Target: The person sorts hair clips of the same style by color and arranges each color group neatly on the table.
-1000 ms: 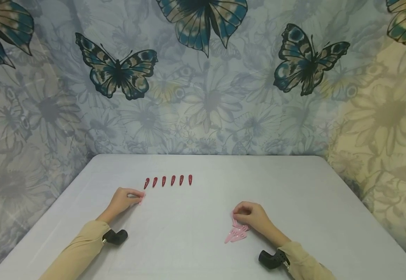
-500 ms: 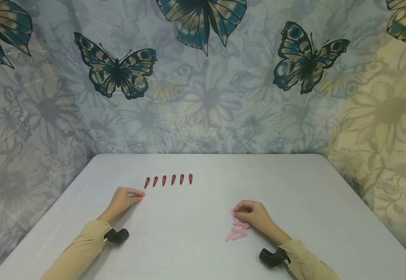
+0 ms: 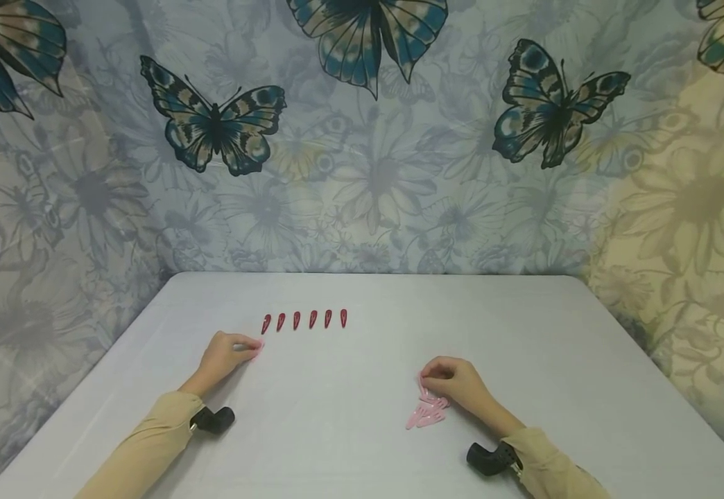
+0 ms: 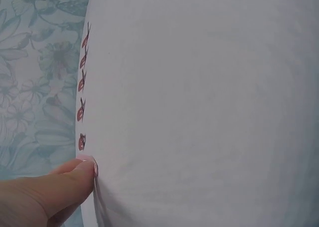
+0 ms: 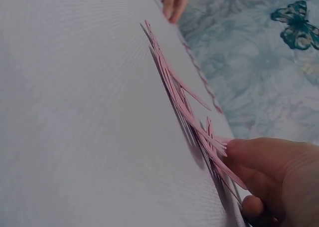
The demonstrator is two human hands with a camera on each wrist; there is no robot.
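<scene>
Butterfly-print backdrop [image 3: 381, 173] is filling the upper head view. Left hand [image 3: 220, 357] is pinching a pink clip [image 4: 84, 157], left of centre, just below six red clips [image 3: 297, 320]; right hand [image 3: 462, 384] is pinching another at the pink pile [image 3: 429, 416], lower centre-right.

So my left hand [image 4: 47, 194] is poking in from the bottom left corner, pinching a pink clip [image 4: 85, 157] between thumb and finger. Can't see much of it, my fingers cover most. Just past my fingertips there's a row of five red clips [image 4: 81, 112], spaced apart, running up near the edge of the white table [image 4: 199, 112]. There's pale blue floral fabric [image 4: 30, 87] beyond that edge, and a shadow falls beside my fingertips.
</scene>
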